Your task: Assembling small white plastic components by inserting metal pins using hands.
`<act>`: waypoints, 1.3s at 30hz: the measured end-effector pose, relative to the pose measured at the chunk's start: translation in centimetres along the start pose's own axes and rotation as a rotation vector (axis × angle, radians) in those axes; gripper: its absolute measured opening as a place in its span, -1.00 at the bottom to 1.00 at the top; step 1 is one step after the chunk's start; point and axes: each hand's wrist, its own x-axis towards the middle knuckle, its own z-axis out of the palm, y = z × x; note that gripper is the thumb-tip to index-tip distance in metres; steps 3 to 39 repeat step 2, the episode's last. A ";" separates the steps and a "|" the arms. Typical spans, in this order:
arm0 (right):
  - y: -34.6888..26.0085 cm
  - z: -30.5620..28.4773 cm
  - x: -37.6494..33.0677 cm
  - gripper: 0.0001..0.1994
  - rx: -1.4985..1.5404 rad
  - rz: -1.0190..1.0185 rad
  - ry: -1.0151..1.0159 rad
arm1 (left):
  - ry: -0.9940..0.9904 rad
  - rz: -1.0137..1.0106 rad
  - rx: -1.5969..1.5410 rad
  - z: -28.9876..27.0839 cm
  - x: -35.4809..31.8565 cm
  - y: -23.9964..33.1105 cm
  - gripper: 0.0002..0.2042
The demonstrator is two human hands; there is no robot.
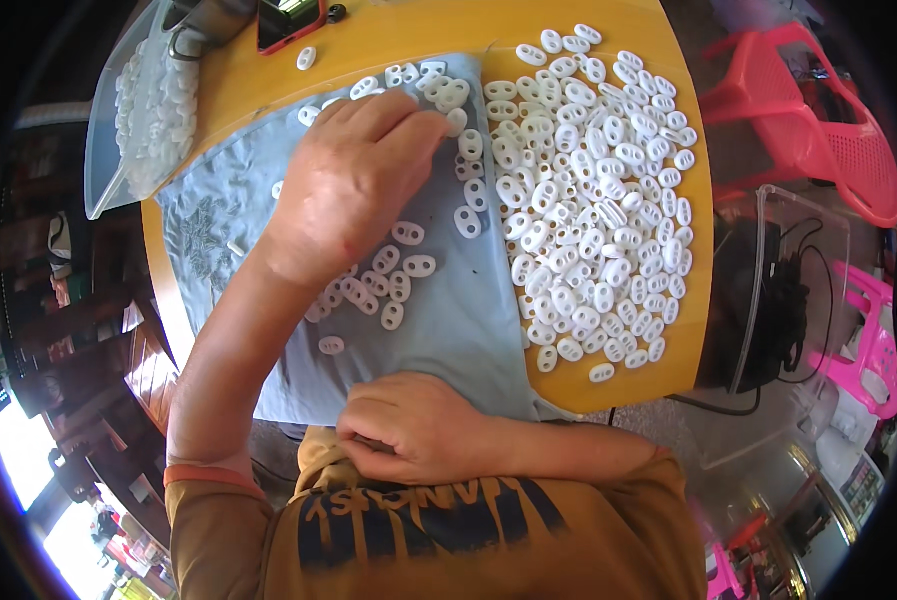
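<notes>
My left hand (359,175) reaches over the grey-blue cloth (439,350). Its fingers are bent down and pressed together at a small group of white oval plastic pieces with two holes (453,93). The fingertips are hidden, so what they pinch cannot be made out. Closer to me, several loose pieces (386,260) lie scattered on the cloth, some partly under my wrist. My right hand (409,425) rests at the cloth's near edge, against my body, loosely curled with nothing visible in it. A large heap of the same pieces (589,200) spreads over the table to the right.
At the back left, a clear plastic bin (109,130) holds many white pieces beside a dark grey container (209,25). A phone in a red case (289,22) lies on the yellow table (409,30). Red (819,120) and pink chairs (869,345) stand on the right.
</notes>
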 end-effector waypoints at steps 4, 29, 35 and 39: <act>0.1 0.1 -0.1 -0.89 0.034 0.023 -0.017 | 0.004 -0.118 -0.119 -0.3 -1.3 0.2 -0.81; 0.1 0.1 -0.1 -0.89 0.034 0.023 -0.017 | 0.004 -0.118 -0.119 -0.3 -1.3 0.2 -0.81; 0.1 0.1 -0.1 -0.89 0.034 0.023 -0.017 | 0.004 -0.118 -0.119 -0.3 -1.3 0.2 -0.81; 0.1 0.1 -0.1 -0.89 0.034 0.023 -0.017 | 0.004 -0.118 -0.119 -0.3 -1.3 0.2 -0.81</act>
